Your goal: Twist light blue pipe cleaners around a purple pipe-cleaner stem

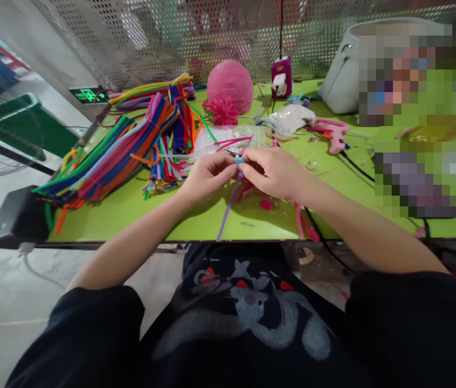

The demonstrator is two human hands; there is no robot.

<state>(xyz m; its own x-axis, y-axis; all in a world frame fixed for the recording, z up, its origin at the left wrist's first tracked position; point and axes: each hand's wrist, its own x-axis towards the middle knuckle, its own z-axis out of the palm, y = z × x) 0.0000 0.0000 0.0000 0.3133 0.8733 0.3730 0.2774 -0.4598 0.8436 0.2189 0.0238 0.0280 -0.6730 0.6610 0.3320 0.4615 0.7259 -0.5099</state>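
Observation:
My left hand (pixel 211 175) and my right hand (pixel 277 170) meet over the green table, thumbs and fingertips pinched together. Between them is a small light-blue fuzzy piece (pixel 239 160), apparently bent pipe cleaner, mostly covered by my fingers. A long purple pipe cleaner (pixel 228 211) runs from beneath my fingertips to the table's front edge; whether it is held or just lies there I cannot tell. Pink pipe cleaners (pixel 234 141) lie just beyond my hands. Left of my left hand are a bunch of short multicoloured pipe cleaners (pixel 163 168) and large bundles of long ones (pixel 110 156).
A pink ball (pixel 230 86) and a pink fuzzy pompom (pixel 223 110) stand at the back. To the right lie a pink glue gun (pixel 335 132) with a black cord and a plastic bag (pixel 290 118). A purple power socket (pixel 282 78) stands near the perforated screen, beside a white bag (pixel 341 73).

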